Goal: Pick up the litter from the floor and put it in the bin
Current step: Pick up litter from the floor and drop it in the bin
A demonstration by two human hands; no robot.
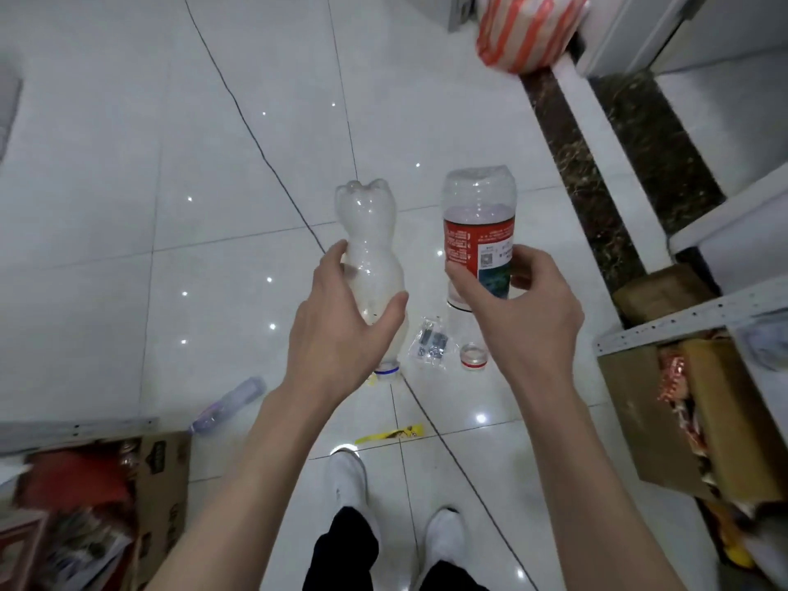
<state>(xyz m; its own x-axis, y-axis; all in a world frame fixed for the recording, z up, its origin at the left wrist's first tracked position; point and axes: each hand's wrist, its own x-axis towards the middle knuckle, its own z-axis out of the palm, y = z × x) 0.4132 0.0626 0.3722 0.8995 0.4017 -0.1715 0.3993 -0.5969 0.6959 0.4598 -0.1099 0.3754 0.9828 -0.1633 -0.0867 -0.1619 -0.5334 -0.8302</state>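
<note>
My left hand (pixel 341 317) grips a clear, label-less plastic bottle (pixel 369 232) upside down, its blue-ringed neck pointing at the floor. My right hand (pixel 516 309) grips a clear bottle with a red label (pixel 477 223), also base up, its open red-ringed mouth pointing down. On the white floor tiles below lie a small clear wrapper (pixel 428 343), a yellow wrapper strip (pixel 390 435) and a purple-tinted bottle (pixel 228 403). An orange-and-white striped bag (pixel 524 32) sits at the top, its opening not visible.
An open cardboard box (pixel 85 505) of packets stands at the lower left. Another box (pixel 703 420) of packets sits at the right under a white perforated shelf (pixel 682 322). A dark marble strip (pixel 571 164) runs along the right. My white shoes (pixel 349 479) stand below.
</note>
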